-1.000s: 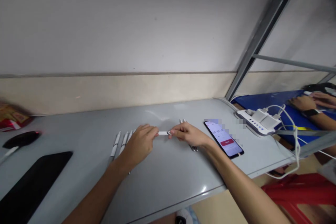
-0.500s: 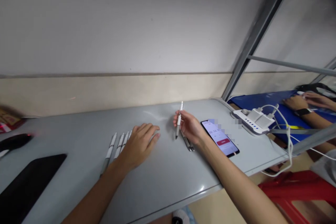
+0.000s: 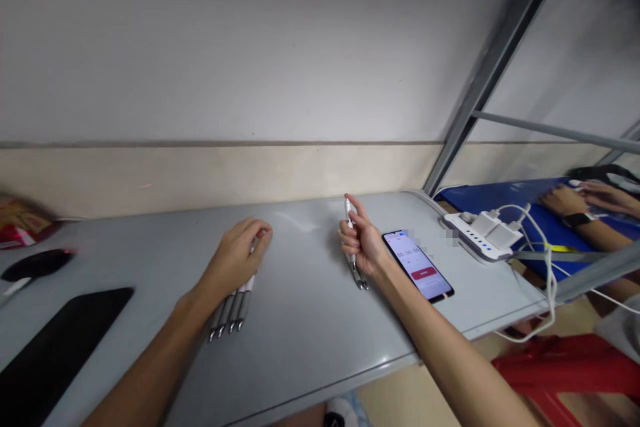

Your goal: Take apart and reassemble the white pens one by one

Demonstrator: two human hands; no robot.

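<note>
A white pen [image 3: 349,208] is gripped in the right hand [image 3: 363,240], its fingers wrapped about the barrel, and the pen is held nearly upright above the worktop [image 3: 300,313]. A fingertip is raised to its top end. Just below that hand, other pens [image 3: 357,276] are partly covered, only their tip ends being seen. A row of four pens [image 3: 235,310] is laid under and in front of the left hand [image 3: 240,247], whose fingers are curled; whether anything is pinched there cannot be told. A phone [image 3: 419,265] is placed just to the right of the right hand.

The held pen is judged to be light and stiff, with a smooth white barrel that may be a little slippery. It is best taken by the darker grip near the tip or around mid-barrel.
</note>
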